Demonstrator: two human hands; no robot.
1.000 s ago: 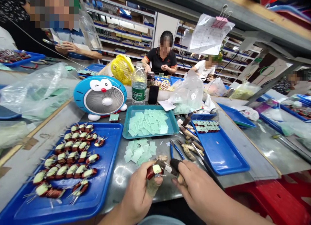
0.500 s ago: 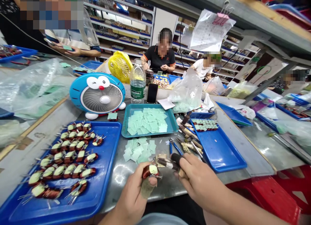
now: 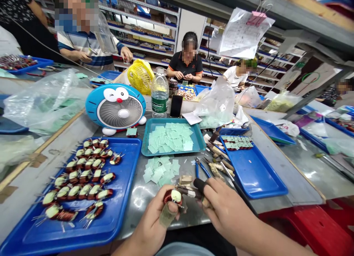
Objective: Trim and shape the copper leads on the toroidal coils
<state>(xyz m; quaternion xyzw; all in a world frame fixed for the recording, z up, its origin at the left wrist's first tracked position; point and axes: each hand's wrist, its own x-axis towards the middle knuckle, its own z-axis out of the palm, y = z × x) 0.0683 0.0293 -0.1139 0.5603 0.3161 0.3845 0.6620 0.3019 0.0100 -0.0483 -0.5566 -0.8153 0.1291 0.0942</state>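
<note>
My left hand [image 3: 155, 223] is closed round a copper-wound coil [image 3: 172, 197] with a pale core, thumb wrapped in a greenish cot. My right hand [image 3: 224, 210] grips a black-handled tool [image 3: 193, 191] whose tip points left at the coil. Both hands hover over the grey metal bench [image 3: 141, 200] near its front edge. Just beyond the coil lies a loose pile of pale green squares [image 3: 160, 170].
A blue tray [image 3: 121, 219] of several finished coils lies left. A teal tray [image 3: 199, 143] of green squares sits ahead, a blue tray [image 3: 257, 175] right with pliers [image 3: 200, 167] beside it. A cartoon desk fan [image 3: 116, 108], bottle [image 3: 159, 95], phone and bags stand behind. Other people work farther back.
The hands keep the coil and tool together in almost the same place. The view has shifted slightly; a person at the far left has moved an arm.
</note>
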